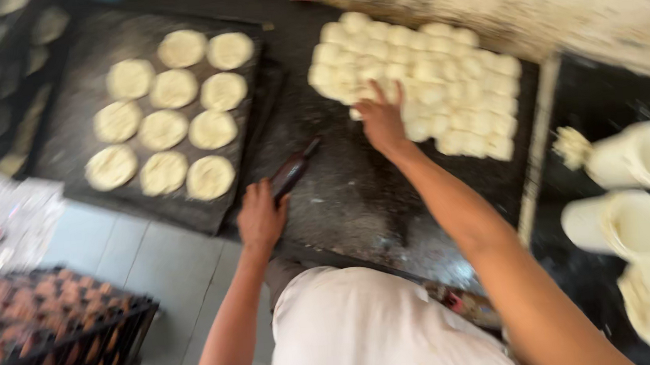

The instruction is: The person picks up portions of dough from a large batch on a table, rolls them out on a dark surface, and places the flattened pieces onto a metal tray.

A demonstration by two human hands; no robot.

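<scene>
Head view: dark floured worktop [341,196], tiled floor [170,272].

Single head view, steeply downward, close over dark worktable [341,196].

A tray [85,85] of dough rounds [173,113] lies left of the dough balls [425,82]; tubs [635,189] stand right.

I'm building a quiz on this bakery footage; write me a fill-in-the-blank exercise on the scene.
1. The left hand grips a dark ____.
2. The right hand touches the heap of pale ____ pieces.
3. The dark baking tray holds ____ flat round dough discs.

Missing words: rolling pin; dough; eleven
</scene>
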